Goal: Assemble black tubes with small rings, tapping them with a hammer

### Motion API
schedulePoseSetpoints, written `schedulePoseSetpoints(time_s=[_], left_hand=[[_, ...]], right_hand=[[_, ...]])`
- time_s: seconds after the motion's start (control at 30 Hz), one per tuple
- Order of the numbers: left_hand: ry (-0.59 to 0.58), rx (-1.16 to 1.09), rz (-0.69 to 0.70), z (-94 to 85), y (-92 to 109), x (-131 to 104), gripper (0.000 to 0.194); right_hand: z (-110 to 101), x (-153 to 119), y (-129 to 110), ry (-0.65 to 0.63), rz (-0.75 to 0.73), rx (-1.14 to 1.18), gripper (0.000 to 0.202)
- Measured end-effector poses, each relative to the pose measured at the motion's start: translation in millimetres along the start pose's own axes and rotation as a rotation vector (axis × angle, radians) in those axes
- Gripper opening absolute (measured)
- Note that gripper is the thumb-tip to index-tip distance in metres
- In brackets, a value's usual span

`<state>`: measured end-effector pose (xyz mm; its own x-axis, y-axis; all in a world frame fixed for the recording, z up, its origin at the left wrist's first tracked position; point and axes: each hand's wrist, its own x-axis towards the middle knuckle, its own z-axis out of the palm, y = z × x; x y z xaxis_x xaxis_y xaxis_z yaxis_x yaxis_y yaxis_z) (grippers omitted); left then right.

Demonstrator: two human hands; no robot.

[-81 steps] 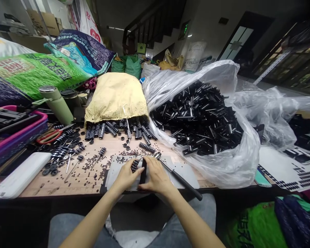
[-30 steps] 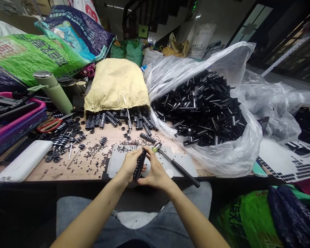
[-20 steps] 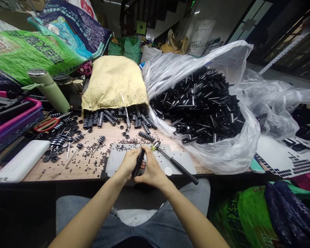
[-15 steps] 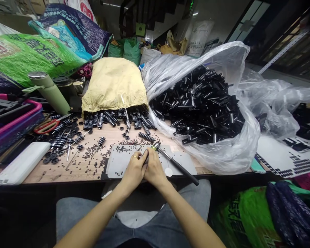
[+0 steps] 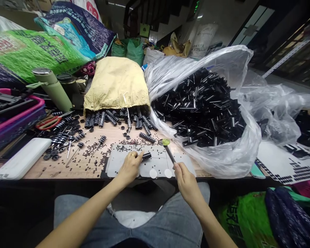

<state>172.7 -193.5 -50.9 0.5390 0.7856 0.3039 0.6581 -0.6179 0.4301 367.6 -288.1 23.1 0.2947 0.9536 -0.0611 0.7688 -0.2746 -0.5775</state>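
Observation:
My left hand [image 5: 131, 165] pinches a short black cylindrical part [image 5: 146, 156], which lies sideways low over the grey mat [image 5: 155, 168]. Wrapped round the dark handle of a hammer [image 5: 169, 154] is my right hand [image 5: 185, 177]. The hammer's head, with a yellow-green face, points away from me, just beyond the mat and to the right of the black part. A ribbed black roller [image 5: 146, 137] lies behind the mat. Tiny dark rings [image 5: 103, 156] are strewn over the wood and onto the mat.
A yellow sack [image 5: 116, 86] spills ribbed rollers at the back. To its right, a clear plastic bag [image 5: 229, 162] bulges with black parts [image 5: 201, 106]. On the left are scissors [image 5: 49, 123], a white oblong device [image 5: 23, 160], a green bottle [image 5: 53, 89] and a pink-rimmed basket [image 5: 38, 100].
My hands, together before, have come apart. The right has moved right and taken up the hammer, whose head now points away from me. The left still holds the black part, lower on the mat.

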Motion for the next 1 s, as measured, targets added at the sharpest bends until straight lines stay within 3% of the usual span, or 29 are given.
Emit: schedulePoseSetpoints(time_s=[0.13,0.23,0.33,0.47,0.6,0.7,0.8,0.9,1.0], left_hand=[[-0.008,0.062,-0.112,-3.8,8.2,2.3,0.042],[-0.029,0.075,-0.05,-2.3,6.7,1.5,0.039],[-0.025,0.061,0.06,0.8,2.7,-1.8,0.037],[-0.022,0.172,0.121,-2.8,3.9,-4.4,0.04],[-0.068,0.289,0.104,-6.4,15.5,-4.0,0.042],[-0.064,0.32,0.072,2.1,29.2,-7.3,0.043],[-0.068,0.318,0.1,16.5,38.2,-14.3,0.065],[-0.084,0.319,0.136,26.9,36.0,-17.4,0.063],[-0.077,0.315,0.157,27.7,28.4,-9.2,0.055]], right_hand=[[10.7,-6.6,-12.7,-0.057,-0.013,0.171,0.038],[18.2,-5.4,-14.7,-0.107,-0.021,0.189,0.037],[14.6,-9.0,-16.2,-0.081,-0.017,0.134,0.036],[12.4,-18.5,-10.6,0.051,0.003,0.035,0.035],[18.1,-20.3,-3.9,-0.031,0.023,-0.182,0.034],[12.3,-22.6,-16.8,0.012,-0.027,-0.15,0.035],[11.3,-29.7,-39.8,0.074,-0.133,-0.01,0.036],[27.8,-33.5,-54.5,-0.036,-0.237,-0.114,0.036],[45.2,-29.6,-56.1,-0.174,-0.234,-0.32,0.034]])
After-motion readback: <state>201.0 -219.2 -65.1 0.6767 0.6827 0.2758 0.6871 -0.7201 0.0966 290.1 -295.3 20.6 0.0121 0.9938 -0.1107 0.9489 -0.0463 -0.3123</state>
